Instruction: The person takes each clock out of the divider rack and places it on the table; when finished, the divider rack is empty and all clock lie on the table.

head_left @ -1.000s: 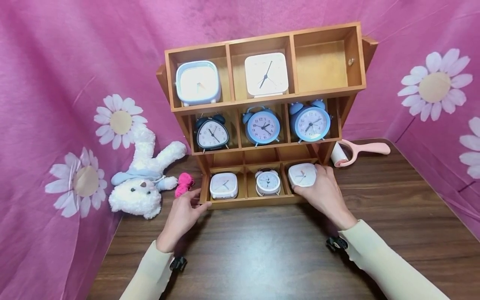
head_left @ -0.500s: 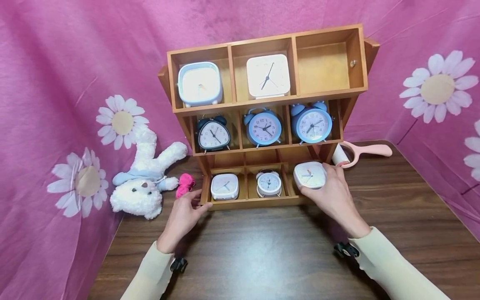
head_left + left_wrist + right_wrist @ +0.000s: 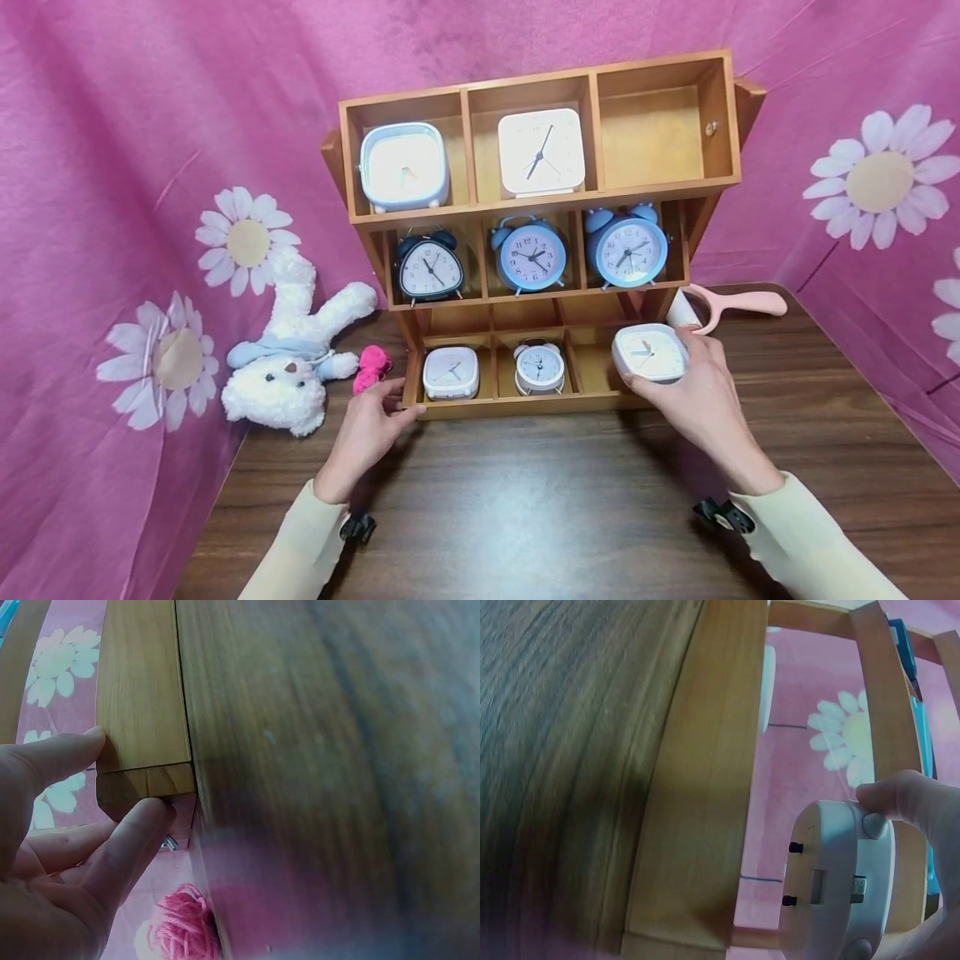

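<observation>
My right hand (image 3: pixel 705 392) holds a white rounded-square alarm clock (image 3: pixel 654 355) by its right side and lower edge. The clock overlaps the right end of the wooden shelf's (image 3: pixel 525 408) bottom tier, in front of the right compartment. In the right wrist view the clock's (image 3: pixel 855 877) white underside shows small feet, with two black knobs on its back. At the shelf's lower left corner my left hand (image 3: pixel 367 433) pinches the wood; the left wrist view shows the thumb on one face of the board (image 3: pixel 142 697) and fingers against its end.
Left and middle bottom compartments hold white clocks (image 3: pixel 452 372). The middle tier has a dark clock (image 3: pixel 431 268) and two blue ones (image 3: pixel 532 257); two more clocks (image 3: pixel 542 152) stand on top. A plush bear (image 3: pixel 277 387), pink yarn (image 3: pixel 371 367) and lint roller (image 3: pixel 742 302) lie beside the shelf.
My right hand has moved to the right with the white clock, drawing it out of the bottom right compartment, whose inside now shows. My left hand stays at the shelf's corner.
</observation>
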Demonstrator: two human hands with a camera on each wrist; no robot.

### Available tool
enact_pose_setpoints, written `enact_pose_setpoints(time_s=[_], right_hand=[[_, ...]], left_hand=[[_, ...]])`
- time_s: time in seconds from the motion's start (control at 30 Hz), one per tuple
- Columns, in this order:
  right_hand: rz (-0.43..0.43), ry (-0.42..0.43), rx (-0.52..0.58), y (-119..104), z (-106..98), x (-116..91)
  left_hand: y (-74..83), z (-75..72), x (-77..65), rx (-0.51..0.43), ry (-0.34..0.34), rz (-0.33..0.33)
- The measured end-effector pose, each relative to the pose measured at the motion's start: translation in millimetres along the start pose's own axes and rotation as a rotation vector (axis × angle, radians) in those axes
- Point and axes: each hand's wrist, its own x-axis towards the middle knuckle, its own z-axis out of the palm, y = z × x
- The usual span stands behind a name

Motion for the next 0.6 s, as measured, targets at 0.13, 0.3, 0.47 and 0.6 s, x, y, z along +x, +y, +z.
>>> enact_pose_setpoints(time_s=[0.13,0.3,0.47,0.6], right_hand=[[0.002,0.016,0.009,4.3,-9.4,-0.8],[-0.008,0.041,0.007,10.7,-19.3,-0.6],[-0.001,0.062,0.008,17.9,-27.4,1.2],[0.015,0.079,0.006,26.0,-34.3,3.1]], left_hand=[[-0.3,-0.6,-0.3,0.004,-0.005,-0.004],[-0.9,-1.6,-0.6,0.001,-0.01,-0.007],[-2.9,-2.3,0.6,-0.004,-0.013,0.0],[-4.2,-2.6,2.0,-0.009,-0.022,0.009]])
